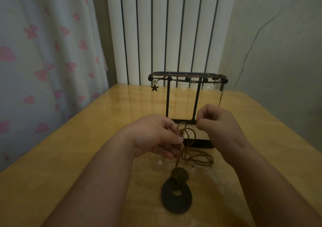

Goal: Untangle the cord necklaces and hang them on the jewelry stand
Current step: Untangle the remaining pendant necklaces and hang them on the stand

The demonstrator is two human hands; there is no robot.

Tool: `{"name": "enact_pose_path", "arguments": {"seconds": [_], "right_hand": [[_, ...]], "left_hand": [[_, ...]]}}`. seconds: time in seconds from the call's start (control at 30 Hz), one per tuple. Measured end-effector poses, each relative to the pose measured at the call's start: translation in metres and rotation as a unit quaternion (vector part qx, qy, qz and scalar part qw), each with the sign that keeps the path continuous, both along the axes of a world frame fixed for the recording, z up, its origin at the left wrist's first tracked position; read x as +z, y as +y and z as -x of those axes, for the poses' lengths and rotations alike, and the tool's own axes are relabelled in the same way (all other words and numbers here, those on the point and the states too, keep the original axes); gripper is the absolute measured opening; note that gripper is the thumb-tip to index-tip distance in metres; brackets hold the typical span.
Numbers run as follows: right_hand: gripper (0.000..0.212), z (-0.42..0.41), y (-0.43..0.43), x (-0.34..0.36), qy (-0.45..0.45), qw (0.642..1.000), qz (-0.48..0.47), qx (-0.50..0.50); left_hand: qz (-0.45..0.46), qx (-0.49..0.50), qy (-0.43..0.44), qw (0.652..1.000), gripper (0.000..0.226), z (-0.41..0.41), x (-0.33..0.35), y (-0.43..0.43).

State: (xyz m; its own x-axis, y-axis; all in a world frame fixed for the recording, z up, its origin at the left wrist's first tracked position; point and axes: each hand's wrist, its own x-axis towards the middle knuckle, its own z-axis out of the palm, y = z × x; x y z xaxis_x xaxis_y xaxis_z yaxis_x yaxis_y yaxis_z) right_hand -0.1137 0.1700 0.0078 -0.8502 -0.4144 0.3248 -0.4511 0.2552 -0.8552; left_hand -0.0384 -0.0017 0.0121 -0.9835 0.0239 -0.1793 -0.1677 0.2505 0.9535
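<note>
A heart-print curtain [43, 61] hangs left of the yellow tabletop [69, 157]. A star charm [154, 88] dangles from the left end of the black jewelry stand [188, 77]. The left grip [156, 136] pinches the brown cord necklace [182, 131] below its knot, and the necklace's dark ring pendant [176, 199] rests on the tabletop. The right grip [219, 124], fingers curled, pinches the loop's other side.

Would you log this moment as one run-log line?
phase: untangling | left hand: holds cord | right hand: pinches cord | knot: between hands | ring pendant: on table | stand: behind hands
</note>
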Motion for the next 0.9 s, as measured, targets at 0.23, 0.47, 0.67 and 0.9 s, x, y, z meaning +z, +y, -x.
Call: {"name": "enact_pose_path", "arguments": {"seconds": [0.23, 0.47, 0.67, 0.9], "right_hand": [[0.007, -0.0034, 0.0018, 0.0022, -0.023, 0.99, -0.092, 0.1], [0.006, -0.0047, -0.0013, -0.0005, 0.011, 0.992, -0.11, 0.063], [0.007, -0.0047, -0.0032, -0.003, 0.037, 0.991, -0.12, 0.054], [0.013, -0.005, -0.0031, -0.0041, 0.061, 0.988, -0.124, 0.067]], "left_hand": [[-0.022, 0.018, 0.001, 1.0, 0.015, 0.0009, -0.0027, -0.0005], [-0.01, 0.021, 0.005, 1.0, 0.014, 0.0005, -0.0018, -0.001], [0.022, 0.029, 0.024, 0.999, 0.012, 0.0005, 0.0, 0.0013], [0.045, 0.04, 0.033, 0.998, 0.008, -0.0021, 0.0024, -0.0022]]}}
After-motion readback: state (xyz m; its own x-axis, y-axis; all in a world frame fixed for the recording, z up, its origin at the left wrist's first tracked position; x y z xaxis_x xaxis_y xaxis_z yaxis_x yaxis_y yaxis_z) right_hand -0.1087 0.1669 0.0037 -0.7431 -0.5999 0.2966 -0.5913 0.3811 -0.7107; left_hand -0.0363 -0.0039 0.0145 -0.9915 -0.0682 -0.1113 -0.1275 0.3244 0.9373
